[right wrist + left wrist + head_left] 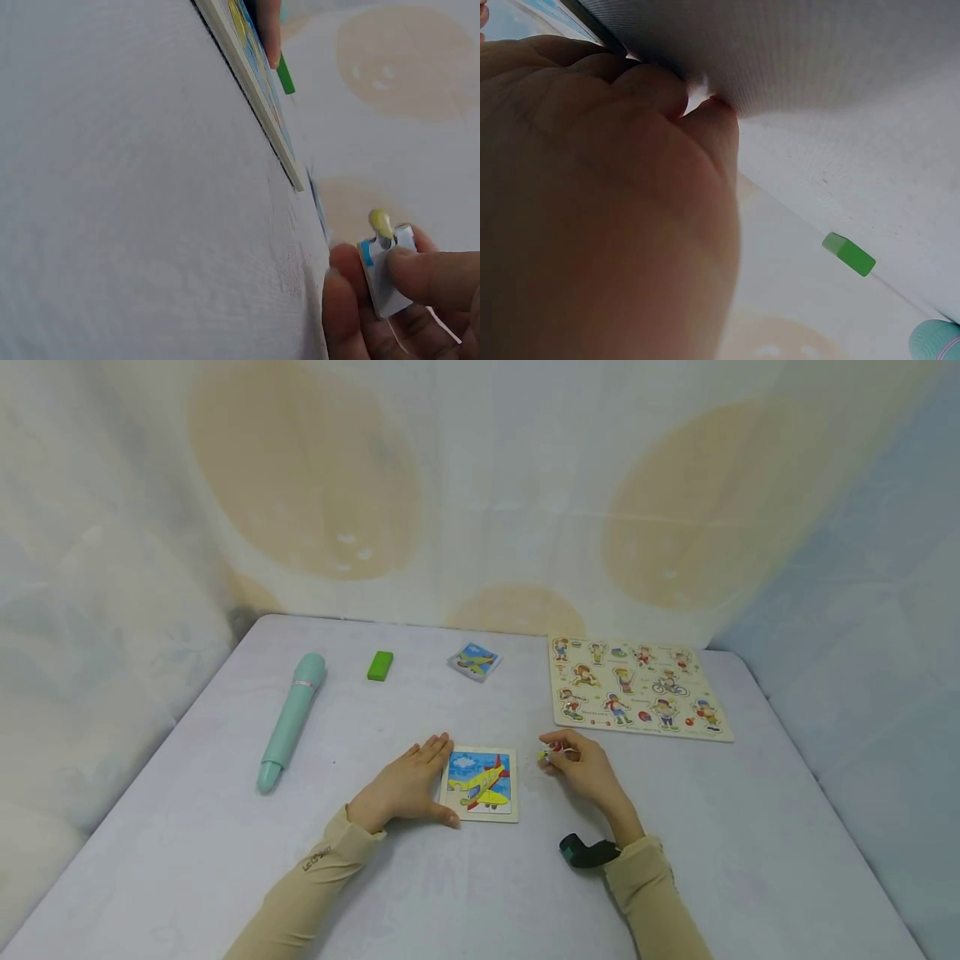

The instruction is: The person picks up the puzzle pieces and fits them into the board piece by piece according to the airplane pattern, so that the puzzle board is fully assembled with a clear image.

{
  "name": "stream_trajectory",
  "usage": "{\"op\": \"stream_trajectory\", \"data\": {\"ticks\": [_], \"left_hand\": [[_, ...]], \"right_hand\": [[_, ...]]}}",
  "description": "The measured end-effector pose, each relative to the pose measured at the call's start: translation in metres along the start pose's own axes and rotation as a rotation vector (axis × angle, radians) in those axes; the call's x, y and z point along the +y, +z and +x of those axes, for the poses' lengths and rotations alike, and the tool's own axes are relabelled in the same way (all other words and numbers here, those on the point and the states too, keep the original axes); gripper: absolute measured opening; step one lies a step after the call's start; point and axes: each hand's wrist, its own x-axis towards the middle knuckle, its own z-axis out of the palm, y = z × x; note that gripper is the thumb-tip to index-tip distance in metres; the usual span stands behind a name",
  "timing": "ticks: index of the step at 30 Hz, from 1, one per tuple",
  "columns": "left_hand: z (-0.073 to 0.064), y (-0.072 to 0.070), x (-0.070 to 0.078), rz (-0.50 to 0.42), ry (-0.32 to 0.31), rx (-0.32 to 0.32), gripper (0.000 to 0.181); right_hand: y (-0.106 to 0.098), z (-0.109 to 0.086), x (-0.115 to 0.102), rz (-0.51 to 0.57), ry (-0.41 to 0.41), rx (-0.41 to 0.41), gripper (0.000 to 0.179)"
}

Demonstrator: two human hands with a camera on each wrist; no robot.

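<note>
A small square wooden jigsaw puzzle (491, 785) with a yellow airplane on blue lies before the person; a pale patch shows at its lower left. Along its left edge rests the left hand (408, 781), fingers extended and thumb at the lower corner. In the left wrist view the back of that left hand (615, 195) hides most of the puzzle. To the right of the puzzle, the right hand (588, 768) pinches a small puzzle piece (386, 277) between thumb and fingers. White, blue and a yellow knob show on the piece; the fingers cover the rest.
At the back are a green block (380, 666) and a picture card (475, 662) with a similar airplane. A mint-green microphone-shaped toy (291, 722) lies on the left. Behind the right hand lies a large board (637, 689) of sports figures. Fabric hangs behind the table.
</note>
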Motion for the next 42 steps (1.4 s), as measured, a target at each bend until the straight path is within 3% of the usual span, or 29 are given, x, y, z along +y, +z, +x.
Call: {"op": "stream_trajectory", "data": {"ticks": [5, 12, 14, 19, 24, 32, 42], "left_hand": [[0.000, 0.000, -0.001, -0.005, 0.001, 0.003, 0.120], [0.001, 0.000, 0.000, -0.009, 0.001, 0.002, 0.121], [0.000, -0.001, 0.000, -0.007, 0.002, 0.001, 0.121], [0.000, -0.001, 0.001, -0.005, 0.005, 0.002, 0.121], [0.001, 0.000, 0.001, 0.003, -0.003, 0.000, 0.121], [0.000, -0.001, 0.000, -0.018, 0.010, 0.008, 0.121], [0.000, -0.001, 0.001, -0.009, 0.027, 0.007, 0.122]], "right_hand": [[0.003, 0.000, -0.005, -0.007, 0.000, 0.035, 0.017], [0.011, 0.001, -0.008, 0.184, 0.018, -0.040, 0.036], [0.014, 0.002, -0.009, 0.206, 0.022, -0.048, 0.033], [0.023, 0.002, -0.014, 0.180, 0.026, -0.035, 0.018], [0.035, 0.000, -0.022, 0.163, 0.039, -0.027, 0.016], [0.063, -0.006, -0.043, 0.087, -0.057, -0.150, 0.013], [0.083, -0.011, -0.052, 0.032, -0.146, -0.196, 0.012]]}}
